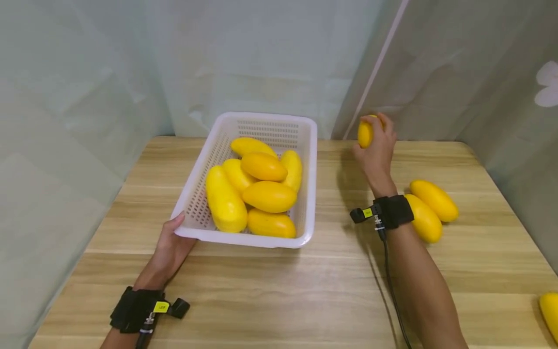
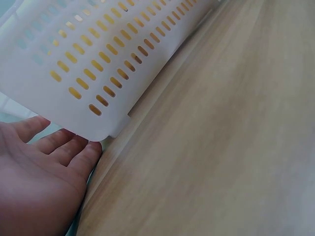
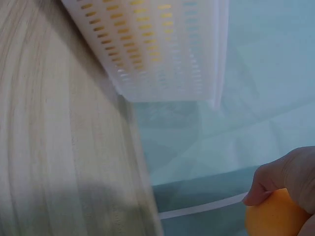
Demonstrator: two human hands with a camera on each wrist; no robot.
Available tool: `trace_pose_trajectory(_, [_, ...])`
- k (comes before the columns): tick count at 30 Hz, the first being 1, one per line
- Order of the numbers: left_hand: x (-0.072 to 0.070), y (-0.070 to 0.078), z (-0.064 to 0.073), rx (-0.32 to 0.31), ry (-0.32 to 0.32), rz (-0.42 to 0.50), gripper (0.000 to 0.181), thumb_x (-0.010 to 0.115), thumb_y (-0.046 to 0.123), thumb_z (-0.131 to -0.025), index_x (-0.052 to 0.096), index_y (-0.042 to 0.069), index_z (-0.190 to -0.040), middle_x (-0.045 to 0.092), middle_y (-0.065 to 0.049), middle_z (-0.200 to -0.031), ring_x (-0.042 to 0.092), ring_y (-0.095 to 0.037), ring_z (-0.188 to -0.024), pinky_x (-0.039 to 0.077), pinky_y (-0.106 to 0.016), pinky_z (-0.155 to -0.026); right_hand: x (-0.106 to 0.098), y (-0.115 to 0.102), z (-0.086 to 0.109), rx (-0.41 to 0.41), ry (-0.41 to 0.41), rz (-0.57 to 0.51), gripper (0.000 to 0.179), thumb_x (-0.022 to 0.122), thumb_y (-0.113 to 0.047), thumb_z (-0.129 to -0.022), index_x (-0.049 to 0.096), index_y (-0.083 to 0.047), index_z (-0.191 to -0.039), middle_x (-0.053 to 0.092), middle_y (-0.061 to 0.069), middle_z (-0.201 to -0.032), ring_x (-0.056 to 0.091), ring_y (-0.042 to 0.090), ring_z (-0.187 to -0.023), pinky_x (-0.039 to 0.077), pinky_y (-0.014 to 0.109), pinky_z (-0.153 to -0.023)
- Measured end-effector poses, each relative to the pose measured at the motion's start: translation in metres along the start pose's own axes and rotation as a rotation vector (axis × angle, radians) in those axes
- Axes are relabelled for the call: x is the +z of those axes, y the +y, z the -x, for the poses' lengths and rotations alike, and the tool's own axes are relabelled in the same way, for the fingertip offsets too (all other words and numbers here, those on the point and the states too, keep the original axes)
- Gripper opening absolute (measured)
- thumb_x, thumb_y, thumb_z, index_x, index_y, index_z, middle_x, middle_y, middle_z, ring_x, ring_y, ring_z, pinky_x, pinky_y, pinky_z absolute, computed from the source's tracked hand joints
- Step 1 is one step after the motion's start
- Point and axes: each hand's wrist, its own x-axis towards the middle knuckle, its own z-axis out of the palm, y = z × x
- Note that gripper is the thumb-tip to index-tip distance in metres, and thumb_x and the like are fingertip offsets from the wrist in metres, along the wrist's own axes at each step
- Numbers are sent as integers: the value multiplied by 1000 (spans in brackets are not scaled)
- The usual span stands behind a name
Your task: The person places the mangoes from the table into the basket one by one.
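Much of one yellow fruit (image 1: 365, 134) is hidden behind the right hand (image 1: 378, 145) that holds it near the far edge of a wooden desk (image 1: 270, 291); the right wrist's close view crops both at a corner. Another fruit (image 1: 550, 315) shows only in part at far right, while a forearm and black wristband (image 1: 394, 212) cover one end of the nearer fruit (image 1: 424, 220) in a touching pair. The left hand (image 1: 172, 247) loses its fingertips behind a white plastic basket (image 1: 244, 240). From where I stand, the right arm is stretched forward, thumb and fingers curled round the fruit, to the right of the basket and apart from it. The left arm reaches in from the near side, its thumb on the rim at the basket's near left corner and fingers underneath, gripping it. The held fruit looks smooth and rounded. Seven more show heaped in the perforated basket, the long one at left a brighter yellow; the bottom of the heap is hard to make out.
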Motion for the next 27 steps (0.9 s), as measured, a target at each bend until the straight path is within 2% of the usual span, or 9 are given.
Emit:
trace_pose_trajectory(4, [-1, -3, -2, 5, -8, -13, 50, 19, 41, -95, 13, 35, -144, 10, 3, -147, 20, -28, -127, 17, -46, -98, -6, -6, 3, -12, 4, -4, 57, 70, 0, -73, 52, -20, -123, 25, -5, -139, 25, 21, -121, 32, 35, -88])
trace_pose_trajectory(8, [-2, -4, -2, 5, -8, -22, 50, 19, 41, -95, 12, 35, -144, 10, 2, -147, 20, -29, -126, 19, -46, -98, -8, -18, 7, -59, 5, -34, 56, 70, -1, -72, 53, -19, -122, 26, -5, -139, 25, 21, -121, 33, 36, -87])
trace_pose_trajectory(16, [-3, -1, 1, -4, 13, -31, 51, 20, 39, -95, 11, 34, -145, 9, 1, -147, 19, -32, -124, 17, -48, -97, -7, -41, 9, -99, -11, -68, 59, 71, 1, -71, 53, -22, -123, 25, -9, -140, 24, 18, -121, 36, 34, -85])
trace_pose_trajectory(24, [-1, 0, 1, -3, 10, -18, 50, 21, 41, -95, 12, 35, -144, 11, 1, -147, 20, -31, -126, 17, -48, -97, -5, -51, 15, -138, -64, -96, 59, 70, 0, -73, 52, -22, -124, 25, -8, -140, 25, 16, -121, 35, 35, -85])
trace_pose_trajectory(27, [0, 1, 0, -8, 11, -5, 51, 22, 41, -95, 11, 34, -144, 10, -1, -146, 18, -31, -126, 15, -48, -97, -6, -55, 17, -154, -85, -140, 59, 69, 1, -73, 52, -22, -125, 27, -6, -139, 28, 15, -121, 36, 35, -85])
